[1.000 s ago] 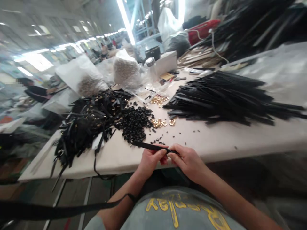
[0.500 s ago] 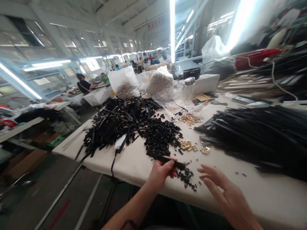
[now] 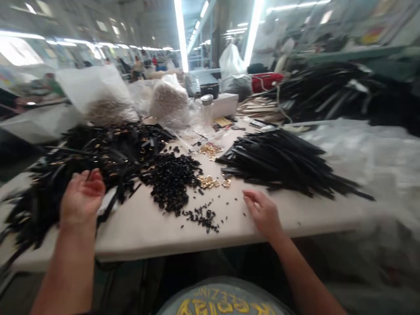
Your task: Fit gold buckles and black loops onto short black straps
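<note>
My left hand (image 3: 83, 194) hovers over the near side of a heap of black straps with gold buckles (image 3: 111, 148). Its palm is turned up, the fingers loosely curled and apart, and no strap shows in it. On the other side, my right hand (image 3: 262, 212) is just above the table, in front of a stack of long black strips (image 3: 278, 162). Its fingers are half bent with a small gap at the thumb, and nothing shows between them. Between the hands lie a pile of small black loops (image 3: 175, 179), a scatter of smaller black bits (image 3: 203, 216) and gold buckles (image 3: 210, 181).
At the back of the pale table (image 3: 147, 236) stand bags of small beige pieces (image 3: 169, 98), a lidded clear jar (image 3: 207, 109) and a white box (image 3: 226, 105). Clear plastic sheeting (image 3: 370, 162) covers the right side. A round lettered surface (image 3: 226, 302) is below me.
The view has swung right. My left hand has moved left to the buckled strap heap, and the black strip it held is gone from it. My right hand has moved closer to the strip stack.
</note>
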A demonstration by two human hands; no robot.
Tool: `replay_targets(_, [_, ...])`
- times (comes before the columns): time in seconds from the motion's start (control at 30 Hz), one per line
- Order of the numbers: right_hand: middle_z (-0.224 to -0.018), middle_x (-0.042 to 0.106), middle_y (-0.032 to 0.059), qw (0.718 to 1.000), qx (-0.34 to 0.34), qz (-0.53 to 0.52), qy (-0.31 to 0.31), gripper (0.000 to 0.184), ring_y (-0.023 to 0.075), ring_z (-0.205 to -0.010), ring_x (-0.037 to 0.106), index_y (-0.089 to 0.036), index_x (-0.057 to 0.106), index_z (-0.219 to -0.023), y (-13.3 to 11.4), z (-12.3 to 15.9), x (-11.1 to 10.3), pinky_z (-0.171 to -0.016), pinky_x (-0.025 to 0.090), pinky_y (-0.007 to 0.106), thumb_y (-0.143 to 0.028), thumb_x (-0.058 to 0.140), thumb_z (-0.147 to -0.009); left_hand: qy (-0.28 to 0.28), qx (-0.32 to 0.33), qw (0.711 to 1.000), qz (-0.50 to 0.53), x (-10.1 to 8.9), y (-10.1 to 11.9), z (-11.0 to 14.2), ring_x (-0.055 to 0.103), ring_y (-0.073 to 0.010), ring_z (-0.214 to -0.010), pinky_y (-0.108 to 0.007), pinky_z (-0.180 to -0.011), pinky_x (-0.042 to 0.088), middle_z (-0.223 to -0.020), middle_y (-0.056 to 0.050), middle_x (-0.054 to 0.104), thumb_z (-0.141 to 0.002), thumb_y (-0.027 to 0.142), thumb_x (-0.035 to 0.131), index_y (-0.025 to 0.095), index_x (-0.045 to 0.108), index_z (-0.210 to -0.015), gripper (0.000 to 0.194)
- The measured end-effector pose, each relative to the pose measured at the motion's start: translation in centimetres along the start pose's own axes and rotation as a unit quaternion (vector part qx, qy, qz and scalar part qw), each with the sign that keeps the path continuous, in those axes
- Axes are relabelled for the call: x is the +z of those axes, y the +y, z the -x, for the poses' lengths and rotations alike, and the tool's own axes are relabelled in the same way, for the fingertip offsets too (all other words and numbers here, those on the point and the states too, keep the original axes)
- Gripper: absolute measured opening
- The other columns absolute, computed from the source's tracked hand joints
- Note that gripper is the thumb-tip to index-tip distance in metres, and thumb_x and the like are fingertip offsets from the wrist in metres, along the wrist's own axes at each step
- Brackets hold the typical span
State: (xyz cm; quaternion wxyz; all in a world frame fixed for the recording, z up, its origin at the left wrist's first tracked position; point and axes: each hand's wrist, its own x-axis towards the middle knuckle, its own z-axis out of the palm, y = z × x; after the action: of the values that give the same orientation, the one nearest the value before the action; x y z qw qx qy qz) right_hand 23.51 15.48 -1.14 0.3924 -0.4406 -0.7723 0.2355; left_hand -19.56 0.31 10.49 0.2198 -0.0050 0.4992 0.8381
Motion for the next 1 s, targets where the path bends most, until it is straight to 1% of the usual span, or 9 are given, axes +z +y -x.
replay_targets(0.03, [-0.107,0.072,0.0118,0.999,-0.016,0.027,0.008,0.027,0.0254,-0.097,0.068,-0.02,0.067,-0.104,0.5,-0.4,-0.4,-0.088,0.055,0.041,-0.035,0.048,-0.093,0.003,-0.006,1.0,-0.006,-0.5,-1.1,0.7,0.061,-0.0049,-0.063,-0.006,-0.051,0.048,-0.068,0.003,0.069,-0.1,0.017,0.04,0.014,0.06,-0.078,0.03])
replay_targets(0.1, [-0.115,0.069,0.014,0.994,-0.033,0.097,0.021,0.026,0.0271,-0.108,0.064,-0.017,0.067,-0.107,1.6,-1.3,-1.4,-0.097,0.05,0.043,-0.03,0.048,-0.093,0.009,-0.011,0.999,-0.051,-1.8,-3.5,2.4,0.059,-0.0084,-0.06,-0.01,-0.044,0.047,-0.067,0.006,0.07,-0.091,0.014,0.053,0.019,0.066,-0.08,0.018])
replay_targets(0.17, [-0.119,0.067,0.0149,0.985,-0.032,0.166,0.013,0.027,0.0276,-0.112,0.061,-0.015,0.066,-0.111,2.6,-2.1,-2.4,-0.1,0.046,0.042,-0.025,0.05,-0.093,-0.028,-0.04,0.993,-0.105,-3.0,-5.9,4.3,0.06,-0.0109,-0.062,-0.014,-0.044,0.05,-0.07,0.007,0.073,-0.084,0.013,0.059,0.023,0.071,-0.083,0.016])
replay_targets(0.23, [-0.122,0.067,0.014,0.971,-0.019,0.237,-0.012,0.028,0.0264,-0.112,0.061,-0.014,0.067,-0.114,3.1,-2.7,-3.1,-0.098,0.045,0.039,-0.021,0.051,-0.093,-0.054,-0.053,0.987,-0.138,-3.7,-7.8,6.2,0.06,-0.012,-0.062,-0.016,-0.045,0.05,-0.071,0.007,0.073,-0.081,0.012,0.061,0.025,0.073,-0.083,0.018])
replay_targets(0.33, [-0.122,0.066,0.0126,0.947,0.001,0.318,-0.044,0.027,0.0258,-0.106,0.061,-0.015,0.067,-0.116,3.5,-3.8,-3.3,-0.09,0.043,0.036,-0.021,0.054,-0.093,-0.075,-0.048,0.983,-0.157,-3.9,-9.7,8.1,0.062,-0.013,-0.06,-0.018,-0.045,0.049,-0.071,0.004,0.073,-0.074,0.019,0.069,0.024,0.072,-0.083,0.011])
replay_targets(0.47, [-0.115,0.067,0.0122,0.935,0.003,0.348,-0.061,0.022,0.0268,-0.099,0.059,-0.017,0.071,-0.107,3.9,-5.1,-3.2,-0.086,0.037,0.037,-0.023,0.059,-0.091,-0.125,-0.038,0.978,-0.164,-3.7,-11.2,9.4,0.065,-0.0121,-0.061,-0.017,-0.05,0.052,-0.076,0.001,0.073,-0.063,0.028,0.081,0.021,0.071,-0.091,0.031])
replay_targets(0.6, [-0.104,0.069,0.0115,0.927,-0.018,0.362,-0.093,0.017,0.0254,-0.097,0.057,-0.016,0.073,-0.095,4.1,-6.2,-3.5,-0.088,0.032,0.037,-0.023,0.058,-0.091,-0.175,-0.039,0.966,-0.187,-3.6,-12.2,10.9,0.067,-0.0107,-0.066,-0.015,-0.055,0.053,-0.085,-0.001,0.073,-0.066,0.032,0.082,0.02,0.07,-0.098,0.036])
replay_targets(0.77, [-0.102,0.068,0.0145,0.919,-0.05,0.372,-0.118,0.021,0.0247,-0.095,0.057,-0.012,0.072,-0.092,4.1,-6.3,-3.7,-0.086,0.03,0.037,-0.02,0.052,-0.093,-0.225,-0.022,0.95,-0.215,-3.2,-13.4,12.8,0.068,-0.0117,-0.068,-0.017,-0.057,0.052,-0.087,-0.003,0.073,-0.067,0.034,0.083,0.017,0.071,-0.101,0.039])
replay_targets(1.0, [-0.1,0.067,0.0172,0.932,-0.037,0.353,-0.07,0.022,0.0261,-0.09,0.057,-0.01,0.07,-0.093,4.7,-6.2,-3.2,-0.078,0.034,0.036,-0.018,0.05,-0.093,-0.295,0.002,0.914,-0.279,-2.9,-13.9,14.3,0.068,-0.0154,-0.071,-0.023,-0.06,0.053,-0.09,-0.007,0.074,-0.073,0.039,0.078,0.017,0.07,-0.104,0.039])
